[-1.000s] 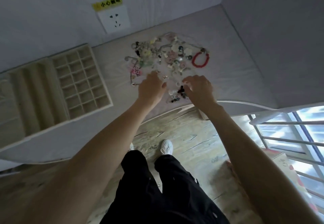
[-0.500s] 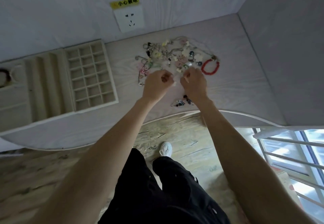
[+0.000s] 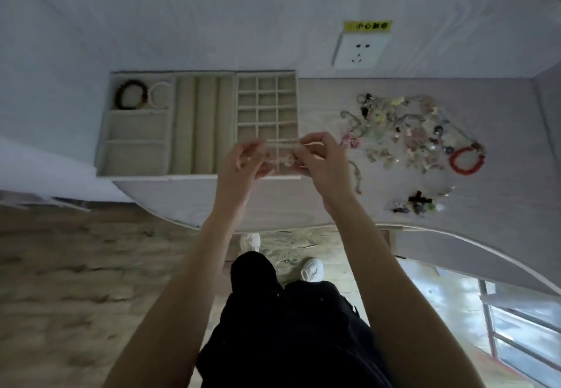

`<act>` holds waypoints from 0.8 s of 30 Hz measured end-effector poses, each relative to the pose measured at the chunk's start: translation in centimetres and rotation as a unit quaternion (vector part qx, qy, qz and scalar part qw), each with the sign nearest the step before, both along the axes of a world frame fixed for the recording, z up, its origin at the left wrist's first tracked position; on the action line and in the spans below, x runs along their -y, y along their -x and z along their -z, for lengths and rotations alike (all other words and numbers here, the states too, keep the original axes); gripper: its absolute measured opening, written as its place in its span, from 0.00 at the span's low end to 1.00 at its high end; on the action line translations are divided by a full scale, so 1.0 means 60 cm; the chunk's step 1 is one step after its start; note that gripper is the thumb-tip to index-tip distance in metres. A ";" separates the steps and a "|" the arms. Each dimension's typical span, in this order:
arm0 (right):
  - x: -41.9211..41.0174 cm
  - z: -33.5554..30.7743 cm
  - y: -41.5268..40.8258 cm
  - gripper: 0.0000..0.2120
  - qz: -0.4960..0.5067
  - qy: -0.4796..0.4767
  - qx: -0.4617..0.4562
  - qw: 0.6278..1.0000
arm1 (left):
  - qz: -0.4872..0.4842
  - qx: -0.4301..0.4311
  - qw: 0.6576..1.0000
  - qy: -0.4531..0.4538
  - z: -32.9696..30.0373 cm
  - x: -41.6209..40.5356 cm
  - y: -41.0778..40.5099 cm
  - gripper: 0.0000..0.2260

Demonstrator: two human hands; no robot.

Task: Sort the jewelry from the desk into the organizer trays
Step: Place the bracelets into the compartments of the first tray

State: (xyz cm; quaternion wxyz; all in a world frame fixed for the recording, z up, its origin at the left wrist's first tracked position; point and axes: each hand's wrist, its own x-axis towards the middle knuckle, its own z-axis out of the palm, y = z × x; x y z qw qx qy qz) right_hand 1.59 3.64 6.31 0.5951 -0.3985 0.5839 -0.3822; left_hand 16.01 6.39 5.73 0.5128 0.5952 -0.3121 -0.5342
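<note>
Pinched between both hands, a pale piece of jewelry (image 3: 280, 159) hangs above the near edge of the organizer tray (image 3: 136, 126); the left hand (image 3: 243, 159) and right hand (image 3: 321, 159) each curl thumb and fingers on one end of it, though blur hides what kind of piece it is. A second ago both hands were down at the jewelry pile (image 3: 406, 135), well to the right of the tray; now they are over its small-grid section, so one item has been picked out and carried across. That reads as a placement about to happen, probably into a grid cell, though I cannot tell which. At the tray's far left corner a dark bracelet (image 3: 131, 95) and a white bangle (image 3: 161, 95) already lie in one compartment. Most of the pile, including a red bracelet (image 3: 466, 160) at its far side from the tray, remains on the desk (image 3: 501, 205), so sorting looks early.
</note>
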 end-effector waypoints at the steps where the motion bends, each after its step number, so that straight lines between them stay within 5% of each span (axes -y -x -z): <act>1: 0.004 0.006 -0.040 0.07 -0.031 0.006 -0.027 0.999 | -0.023 0.011 1.000 -0.003 0.005 -0.008 -0.044 0.06; 6: 0.038 0.026 -0.243 0.11 -0.151 0.025 -0.049 0.987 | -0.109 0.110 0.988 0.012 0.017 -0.018 -0.239 0.11; 9: 0.070 0.038 -0.338 0.08 -0.209 0.093 -0.140 0.963 | -0.112 0.210 0.971 0.001 0.035 0.003 -0.320 0.09; 12: 0.103 0.056 -0.388 0.06 -0.224 0.157 -0.192 0.942 | -0.075 0.330 0.941 -0.005 0.046 0.036 -0.357 0.04; 18: 0.135 0.089 -0.421 0.07 -0.277 0.137 -0.225 0.924 | 0.071 0.480 0.874 -0.032 0.080 0.079 -0.405 0.12; 24: 0.133 0.088 -0.399 0.09 -0.294 0.322 -0.382 0.814 | 0.150 0.584 0.798 -0.019 0.098 0.069 -0.426 0.14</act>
